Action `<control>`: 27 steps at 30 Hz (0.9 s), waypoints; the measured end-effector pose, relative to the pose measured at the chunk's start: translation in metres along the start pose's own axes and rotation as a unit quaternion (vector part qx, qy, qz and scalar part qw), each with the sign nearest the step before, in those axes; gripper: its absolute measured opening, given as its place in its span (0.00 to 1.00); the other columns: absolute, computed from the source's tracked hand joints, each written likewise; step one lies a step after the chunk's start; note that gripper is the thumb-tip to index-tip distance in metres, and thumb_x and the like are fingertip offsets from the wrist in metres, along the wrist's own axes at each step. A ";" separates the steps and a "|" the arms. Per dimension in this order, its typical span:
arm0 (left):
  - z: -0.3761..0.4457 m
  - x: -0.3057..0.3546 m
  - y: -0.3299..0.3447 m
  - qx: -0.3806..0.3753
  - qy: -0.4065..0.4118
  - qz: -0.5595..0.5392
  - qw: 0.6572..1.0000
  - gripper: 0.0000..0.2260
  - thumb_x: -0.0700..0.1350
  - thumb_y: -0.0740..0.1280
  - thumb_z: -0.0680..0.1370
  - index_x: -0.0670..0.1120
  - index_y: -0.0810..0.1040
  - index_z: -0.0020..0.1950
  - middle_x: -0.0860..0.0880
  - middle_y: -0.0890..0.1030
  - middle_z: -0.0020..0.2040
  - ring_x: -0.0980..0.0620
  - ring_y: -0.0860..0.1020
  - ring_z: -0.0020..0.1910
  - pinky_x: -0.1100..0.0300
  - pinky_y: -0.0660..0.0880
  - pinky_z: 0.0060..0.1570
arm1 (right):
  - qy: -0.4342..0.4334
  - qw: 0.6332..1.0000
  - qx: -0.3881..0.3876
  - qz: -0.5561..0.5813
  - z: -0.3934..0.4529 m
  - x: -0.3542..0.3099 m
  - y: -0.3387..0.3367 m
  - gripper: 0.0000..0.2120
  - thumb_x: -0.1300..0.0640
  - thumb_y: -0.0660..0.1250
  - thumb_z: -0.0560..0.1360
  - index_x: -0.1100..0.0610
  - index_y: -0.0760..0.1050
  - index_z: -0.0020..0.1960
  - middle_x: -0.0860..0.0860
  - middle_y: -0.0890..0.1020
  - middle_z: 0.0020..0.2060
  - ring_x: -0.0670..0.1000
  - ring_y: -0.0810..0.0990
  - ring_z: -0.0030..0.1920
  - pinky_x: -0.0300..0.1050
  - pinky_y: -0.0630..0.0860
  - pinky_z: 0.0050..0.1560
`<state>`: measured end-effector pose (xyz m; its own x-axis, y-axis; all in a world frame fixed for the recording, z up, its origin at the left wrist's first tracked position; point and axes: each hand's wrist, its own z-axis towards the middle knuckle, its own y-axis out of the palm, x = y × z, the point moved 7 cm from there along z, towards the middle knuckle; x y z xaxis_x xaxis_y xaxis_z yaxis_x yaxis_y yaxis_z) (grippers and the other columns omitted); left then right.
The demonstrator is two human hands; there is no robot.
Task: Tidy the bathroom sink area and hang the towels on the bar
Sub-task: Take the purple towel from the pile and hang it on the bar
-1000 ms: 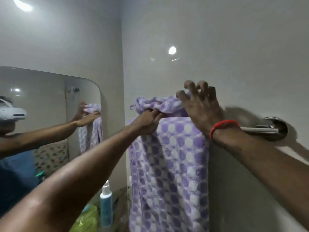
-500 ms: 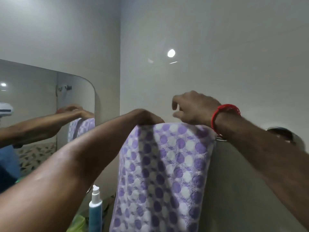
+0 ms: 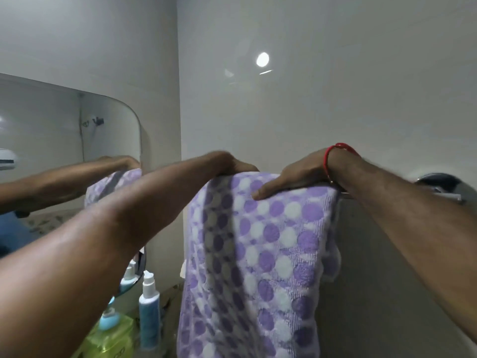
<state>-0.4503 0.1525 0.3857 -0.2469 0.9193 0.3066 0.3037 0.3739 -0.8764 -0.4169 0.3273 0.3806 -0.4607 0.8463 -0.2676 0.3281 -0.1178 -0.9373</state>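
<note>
Towel (image 3: 260,254), purple-dotted, is already draped over the bar (image 3: 347,195) at centre frame, pressed flat under left hand (image 3: 232,165) and right hand (image 3: 296,177); neither grip pinches. Bottles (image 3: 148,313) at lower left are judged untidied.

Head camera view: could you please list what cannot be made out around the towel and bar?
- Towel bar: mostly hidden under the purple dotted towel and right forearm; only its right end and mount show.
- Left hand fingers: curled behind the towel's top edge; grip unclear.
- Green bottle: cut off by the bottom edge, label unreadable.
- Towel's lower end: out of frame.
</note>
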 end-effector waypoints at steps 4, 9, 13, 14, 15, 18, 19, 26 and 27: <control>0.000 -0.001 -0.001 0.051 0.090 -0.037 0.994 0.18 0.58 0.62 0.76 0.47 0.85 0.50 0.47 0.88 0.49 0.48 0.87 0.45 0.59 0.83 0.39 | -0.097 0.955 0.237 -0.147 -0.025 -0.022 -0.009 0.39 0.19 0.66 0.54 0.44 0.74 0.55 0.44 0.83 0.43 0.49 0.83 0.42 0.45 0.74 0.41; -0.037 -0.005 -0.016 0.317 0.360 -0.058 0.876 0.19 0.57 0.60 0.79 0.50 0.79 0.34 0.55 0.80 0.35 0.56 0.74 0.34 0.61 0.71 0.39 | -0.103 0.832 0.414 -0.355 -0.059 -0.026 0.008 0.36 0.20 0.59 0.60 0.49 0.68 0.52 0.51 0.78 0.40 0.57 0.74 0.37 0.47 0.65 0.35; -0.051 -0.046 -0.001 0.446 0.334 0.124 0.821 0.24 0.68 0.54 0.78 0.49 0.74 0.42 0.50 0.78 0.36 0.46 0.75 0.36 0.53 0.71 0.39 | -0.039 0.916 0.321 -0.238 -0.055 -0.012 -0.007 0.42 0.15 0.57 0.49 0.52 0.75 0.38 0.48 0.79 0.33 0.52 0.79 0.35 0.47 0.79 0.40; -0.052 -0.057 0.001 0.461 0.308 0.157 0.817 0.27 0.70 0.54 0.76 0.48 0.76 0.50 0.47 0.81 0.42 0.43 0.78 0.41 0.52 0.73 0.44 | -0.029 0.922 0.311 -0.228 -0.055 -0.011 -0.007 0.44 0.13 0.55 0.49 0.52 0.77 0.37 0.48 0.81 0.33 0.52 0.80 0.34 0.46 0.80 0.40; -0.052 -0.068 0.003 0.470 0.279 0.192 0.815 0.30 0.72 0.56 0.75 0.48 0.77 0.58 0.45 0.83 0.50 0.42 0.79 0.49 0.50 0.74 0.52 | -0.019 0.923 0.311 -0.226 -0.056 -0.010 -0.006 0.47 0.11 0.52 0.48 0.53 0.78 0.37 0.48 0.81 0.32 0.52 0.81 0.34 0.45 0.79 0.40; -0.056 -0.097 0.011 0.503 0.202 0.252 0.802 0.39 0.76 0.59 0.72 0.53 0.65 0.76 0.46 0.75 0.70 0.42 0.73 0.67 0.45 0.66 0.69 | 0.029 0.905 0.355 -0.232 -0.068 0.000 -0.006 0.51 0.09 0.46 0.48 0.50 0.77 0.43 0.47 0.81 0.37 0.52 0.80 0.37 0.44 0.73 0.39; -0.059 -0.107 0.015 0.518 0.185 0.260 0.794 0.40 0.75 0.60 0.72 0.55 0.61 0.78 0.48 0.71 0.73 0.43 0.70 0.70 0.44 0.64 0.70 | 0.036 0.894 0.379 -0.236 -0.073 0.001 -0.005 0.49 0.10 0.47 0.52 0.48 0.75 0.48 0.48 0.81 0.41 0.52 0.80 0.41 0.45 0.72 0.41; -0.113 -0.171 0.066 0.577 0.093 0.256 0.770 0.36 0.60 0.68 0.73 0.59 0.57 0.78 0.50 0.64 0.76 0.44 0.63 0.72 0.41 0.63 0.64 | -0.312 0.765 0.554 -0.099 -0.099 -0.083 0.054 0.16 0.43 0.62 0.77 0.50 0.75 0.59 0.51 0.82 0.51 0.57 0.79 0.55 0.54 0.74 0.60; -0.124 -0.179 0.074 0.578 0.074 0.250 0.773 0.35 0.60 0.68 0.73 0.60 0.58 0.77 0.50 0.64 0.76 0.44 0.63 0.72 0.41 0.63 0.65 | -0.341 0.762 0.546 -0.071 -0.094 -0.097 0.066 0.14 0.44 0.63 0.77 0.50 0.76 0.58 0.50 0.82 0.50 0.56 0.80 0.54 0.52 0.76 0.56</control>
<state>-0.2693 0.0308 0.3121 -0.2311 0.9489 -0.2147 -0.7198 -0.3152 -0.6185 -0.2733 0.2862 0.3657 -0.8714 0.4673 0.1495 -0.4752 -0.7281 -0.4941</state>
